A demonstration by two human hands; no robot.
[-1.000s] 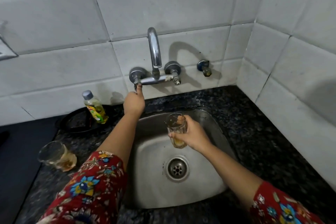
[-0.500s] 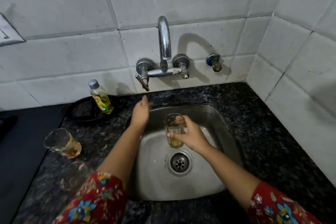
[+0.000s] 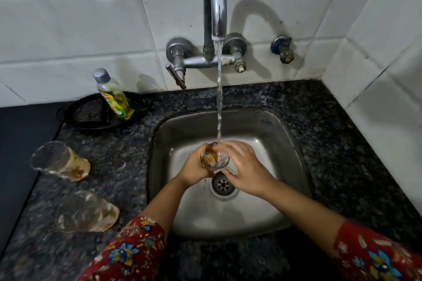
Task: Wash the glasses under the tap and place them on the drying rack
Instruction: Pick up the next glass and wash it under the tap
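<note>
The glass [image 3: 214, 157] is just behind the drain [image 3: 222, 184] and above it, held over the sink [image 3: 285, 143]. Its mouth faces up toward the camera and its long axis runs close to upright; the hands hide the sides, so the exact tilt cannot be told. It is clear, with amber liquid or residue showing inside, mostly on its left. The water stream [image 3: 219, 98] from the tap [image 3: 214, 7], far behind the drain, meets the far edge of the rim.

The left hand [image 3: 193, 170] wraps the glass from the left, fingers curled round its wall. The right hand [image 3: 247, 170] grips it from the right, fingers bent over the far rim and thumb on the near side.

Well left of the drain, two more glasses [image 3: 60, 161] [image 3: 86, 211] sit on the dark countertop [image 3: 342, 143], with brownish residue at their bases.
</note>
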